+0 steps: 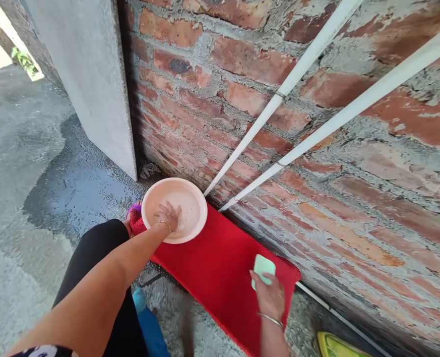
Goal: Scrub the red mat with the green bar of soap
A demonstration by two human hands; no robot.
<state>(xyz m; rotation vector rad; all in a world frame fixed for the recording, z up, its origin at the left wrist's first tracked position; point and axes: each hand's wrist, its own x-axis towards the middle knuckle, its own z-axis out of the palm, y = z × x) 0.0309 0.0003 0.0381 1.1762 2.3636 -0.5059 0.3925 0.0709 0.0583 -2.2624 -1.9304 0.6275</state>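
Note:
A pale pink round basin [200, 218] stands at the far end of a red cloth-covered bench [220, 263]. My left hand [168, 216] is inside the basin with its fingers spread, near the bottom; it looks wet, and shallow water seems to lie there. Over the near right end of the bench, my right hand [271, 297] grips a mint-green rounded rectangular piece [263, 267] between thumb and fingers. Whether this is a soap bar or a small soap box, I cannot tell. Part of it is hidden by the fingers.
A brick wall [212, 99] runs along the bench, with two white pipes [257, 124] slanting down it. A grey slab [89, 74] leans behind the basin. Wet concrete [74, 183] lies to the left. Red and purple fabric [136, 218] touches the basin's side. A yellow-green object [339, 345] sits bottom right.

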